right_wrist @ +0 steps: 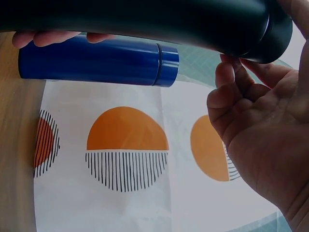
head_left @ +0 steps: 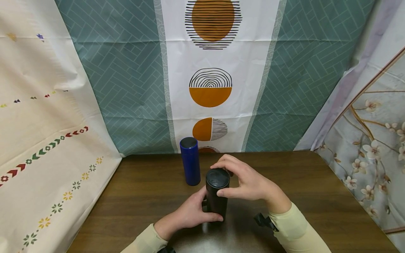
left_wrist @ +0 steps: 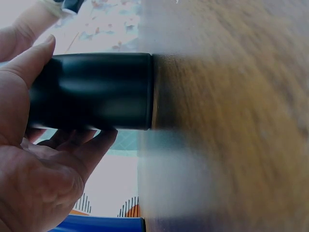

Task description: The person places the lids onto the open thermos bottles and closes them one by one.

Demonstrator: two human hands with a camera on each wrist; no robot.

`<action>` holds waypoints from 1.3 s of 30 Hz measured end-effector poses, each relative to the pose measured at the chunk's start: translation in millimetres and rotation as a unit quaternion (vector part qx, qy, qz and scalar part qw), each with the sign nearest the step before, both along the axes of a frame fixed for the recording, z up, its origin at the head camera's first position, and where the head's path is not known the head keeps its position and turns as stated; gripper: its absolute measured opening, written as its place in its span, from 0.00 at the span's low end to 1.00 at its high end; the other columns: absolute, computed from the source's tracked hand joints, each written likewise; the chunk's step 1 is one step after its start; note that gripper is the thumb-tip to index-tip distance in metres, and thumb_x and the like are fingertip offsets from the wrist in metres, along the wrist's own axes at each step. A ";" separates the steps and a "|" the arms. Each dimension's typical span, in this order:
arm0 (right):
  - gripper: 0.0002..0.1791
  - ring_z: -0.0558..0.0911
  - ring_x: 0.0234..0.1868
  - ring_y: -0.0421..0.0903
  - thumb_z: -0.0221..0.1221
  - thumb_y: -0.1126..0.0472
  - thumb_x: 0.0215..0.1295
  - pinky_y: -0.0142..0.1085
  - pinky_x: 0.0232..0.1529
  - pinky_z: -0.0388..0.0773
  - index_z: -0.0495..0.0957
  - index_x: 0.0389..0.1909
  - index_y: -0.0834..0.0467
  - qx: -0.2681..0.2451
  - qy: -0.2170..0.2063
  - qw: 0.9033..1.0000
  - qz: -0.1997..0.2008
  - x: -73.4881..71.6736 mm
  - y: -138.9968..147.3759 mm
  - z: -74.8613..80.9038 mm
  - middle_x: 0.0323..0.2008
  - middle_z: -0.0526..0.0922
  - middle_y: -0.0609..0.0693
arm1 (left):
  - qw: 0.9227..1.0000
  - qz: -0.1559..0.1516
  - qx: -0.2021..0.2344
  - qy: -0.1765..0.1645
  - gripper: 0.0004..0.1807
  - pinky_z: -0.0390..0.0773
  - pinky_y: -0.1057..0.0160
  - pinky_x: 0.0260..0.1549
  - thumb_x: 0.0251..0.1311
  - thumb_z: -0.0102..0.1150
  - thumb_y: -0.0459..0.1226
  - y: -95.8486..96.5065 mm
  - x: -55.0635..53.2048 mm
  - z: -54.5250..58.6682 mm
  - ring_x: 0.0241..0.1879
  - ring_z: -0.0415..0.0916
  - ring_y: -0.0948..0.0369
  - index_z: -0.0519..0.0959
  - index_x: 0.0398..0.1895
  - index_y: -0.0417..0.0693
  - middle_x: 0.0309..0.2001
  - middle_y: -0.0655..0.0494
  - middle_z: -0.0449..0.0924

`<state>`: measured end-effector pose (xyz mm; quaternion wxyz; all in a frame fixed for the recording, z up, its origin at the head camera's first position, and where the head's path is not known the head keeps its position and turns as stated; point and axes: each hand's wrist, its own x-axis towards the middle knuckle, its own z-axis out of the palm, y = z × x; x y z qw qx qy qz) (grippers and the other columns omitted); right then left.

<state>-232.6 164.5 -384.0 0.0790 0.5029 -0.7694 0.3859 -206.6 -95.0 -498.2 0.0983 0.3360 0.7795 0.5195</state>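
Observation:
A black vacuum flask [head_left: 216, 203] stands upright on the wooden table in front of me. My left hand [head_left: 193, 211] grips its body from the left, thumb across the near side; the left wrist view shows the fingers along the far side and the base right at the tabletop. With thumb and fingers, my right hand [head_left: 248, 181] holds the round black lid [head_left: 218, 178] from the right. A thin seam shows between lid and body in the right wrist view. Just behind and left stands a second flask, blue with a dark top [head_left: 191, 163], touched by neither hand.
Dark brown wood makes up the tabletop [head_left: 142, 189]. At its back edge hangs a green and white cloth [head_left: 215, 56] with orange circles. An embroidered cream cloth [head_left: 47, 158] hangs on the left, a flowered one [head_left: 373, 168] on the right.

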 end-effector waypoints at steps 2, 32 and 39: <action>0.32 0.80 0.56 0.42 0.79 0.49 0.67 0.38 0.54 0.81 0.80 0.69 0.48 -0.001 0.002 1.000 -0.004 0.0 0.0 0.2 0.57 0.81 0.44 | 1.000 0.000 0.001 -0.001 0.50 0.78 0.52 0.69 0.62 0.85 0.49 0.0 -0.1 0.1 0.67 0.80 0.61 0.64 0.82 0.77 0.72 0.65 0.78; 0.34 0.79 0.61 0.46 0.76 0.58 0.71 0.43 0.61 0.80 0.76 0.75 0.49 -0.022 -0.004 0.998 0.053 -4.6 0.1 -5.2 0.61 0.78 0.46 | 1.000 0.004 -0.004 -0.004 0.50 0.78 0.51 0.68 0.62 0.85 0.50 -0.3 0.9 0.7 0.66 0.81 0.61 0.64 0.83 0.76 0.70 0.65 0.80; 0.33 0.80 0.59 0.45 0.79 0.55 0.68 0.41 0.58 0.82 0.79 0.72 0.51 -0.022 -0.008 0.999 0.035 -2.5 0.0 -2.3 0.58 0.79 0.45 | 1.000 0.005 -0.006 0.000 0.49 0.79 0.52 0.68 0.61 0.85 0.50 0.3 1.0 1.6 0.65 0.81 0.61 0.65 0.82 0.75 0.70 0.65 0.80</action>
